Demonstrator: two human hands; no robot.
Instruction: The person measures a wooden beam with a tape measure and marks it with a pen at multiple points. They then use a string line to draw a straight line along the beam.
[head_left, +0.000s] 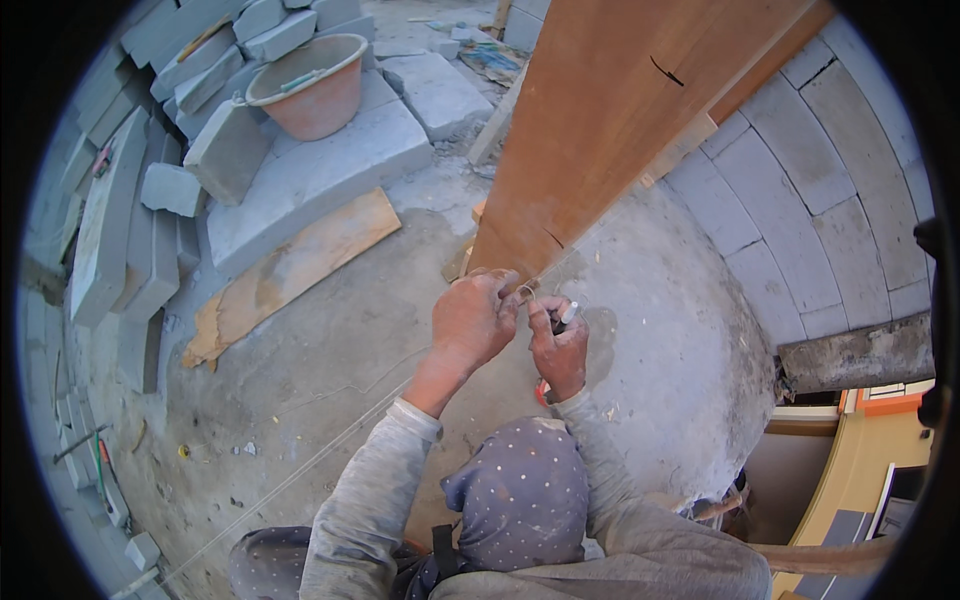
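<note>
Our right hand (560, 355) curls tight round a small pale-tipped tool (569, 313); our left hand (474, 318), fingers bent, is at the lower end of the brown board (600, 130), its hold unclear to us; farther off, a bucket (318, 105) sits on a pale slab (330, 178)

The person's left grip (474, 318), a bare hand, is at the low end of a big brown board (605, 130). The right grip (560, 358) holds a small dark thing with a pale tip (569, 313). A thin loop (527, 290) shows between them. A flat strip of wood (300, 268) lies on the gray floor (300, 375). Farther off, a pinkish tub (322, 105) sits on a big pale block (315, 190).
</note>
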